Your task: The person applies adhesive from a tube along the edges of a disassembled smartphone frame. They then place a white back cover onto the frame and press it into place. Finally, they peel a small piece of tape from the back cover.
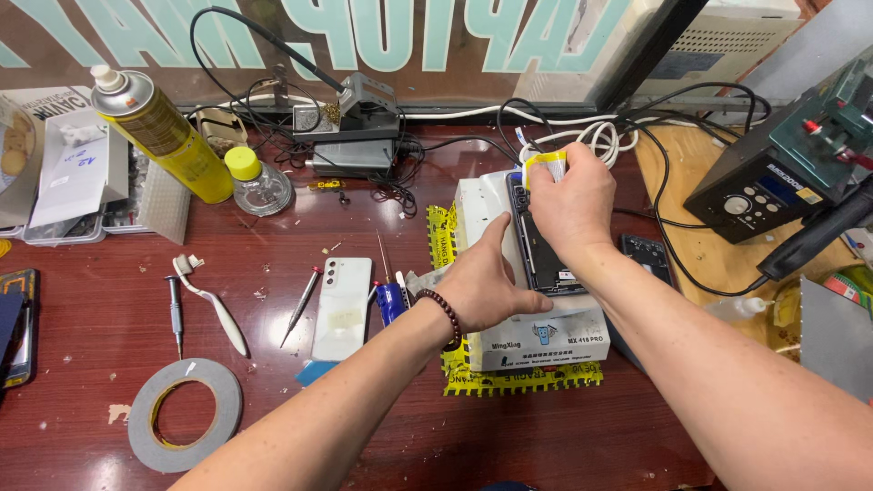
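Both arms reach in from the six o'clock edge over a dark red wooden bench (509,436). At the middle sits a white box-shaped machine (536,336) with yellow tape (518,380) under its near edge, and an opened phone (541,250) lies face down on top of it, its dark insides showing. The left hand (482,286), a brown bead bracelet (446,316) on its wrist, rests on the machine at the phone's nine o'clock side, fingers spread flat and thumb pointing to twelve, touching the phone's edge. The right hand (573,209) covers the phone's twelve o'clock end with fingers curled, pinching a small yellow and white piece (544,164) against it.

Just at nine o'clock of the machine lie a white phone back cover (343,307), a thin screwdriver (301,305) and a white curved tool (214,305). A roll of grey tape (185,414) sits towards seven o'clock. At eleven o'clock stand a yellow spray can (168,136) and a small clear bottle with a yellow cap (257,180), and at twelve a grey soldering stand (355,127) among black cables. A black box with knobs (773,191) sits at two o'clock
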Demonstrator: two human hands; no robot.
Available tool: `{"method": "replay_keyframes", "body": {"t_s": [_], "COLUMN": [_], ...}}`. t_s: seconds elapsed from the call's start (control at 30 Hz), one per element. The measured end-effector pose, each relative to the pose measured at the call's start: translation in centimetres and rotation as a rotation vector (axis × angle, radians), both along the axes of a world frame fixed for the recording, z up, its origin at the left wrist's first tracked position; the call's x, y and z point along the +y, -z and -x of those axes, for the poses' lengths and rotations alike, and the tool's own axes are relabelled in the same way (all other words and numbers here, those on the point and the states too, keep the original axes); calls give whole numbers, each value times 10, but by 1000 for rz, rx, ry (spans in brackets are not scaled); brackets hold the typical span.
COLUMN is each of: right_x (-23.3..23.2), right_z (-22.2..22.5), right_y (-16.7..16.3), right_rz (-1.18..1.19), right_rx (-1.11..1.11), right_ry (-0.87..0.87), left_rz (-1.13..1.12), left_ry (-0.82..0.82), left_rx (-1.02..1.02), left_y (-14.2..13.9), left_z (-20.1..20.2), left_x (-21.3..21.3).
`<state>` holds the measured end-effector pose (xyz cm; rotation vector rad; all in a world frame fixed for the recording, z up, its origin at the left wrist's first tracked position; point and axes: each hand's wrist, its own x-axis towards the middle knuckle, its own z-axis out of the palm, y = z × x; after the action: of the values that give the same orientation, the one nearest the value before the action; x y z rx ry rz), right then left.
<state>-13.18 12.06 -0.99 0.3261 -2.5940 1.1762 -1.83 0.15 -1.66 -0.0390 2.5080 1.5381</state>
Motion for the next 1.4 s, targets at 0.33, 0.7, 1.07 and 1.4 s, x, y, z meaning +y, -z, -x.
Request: {"method": "replay_keyframes", "body": {"t_s": [0.33,0.7,1.07,1.4], "right_x": [-2,0,1,0], "right_z": [-3,1,5,2], "right_y": [-4,-2,2,-2], "right_rz": [76,-16,-71,-33], "right_rx": [-96,-50,28,5], "right_ry": [-12,-15,-13,-29], "left_rz": [34,52,55,67], "left_ry": [-7,3,6,9], "left_rx": [-59,-72,-88,-92], "left_y": [-2,-6,-6,-6], "left_z": [1,3,3,2], "left_x": [7,6,8,8]}}
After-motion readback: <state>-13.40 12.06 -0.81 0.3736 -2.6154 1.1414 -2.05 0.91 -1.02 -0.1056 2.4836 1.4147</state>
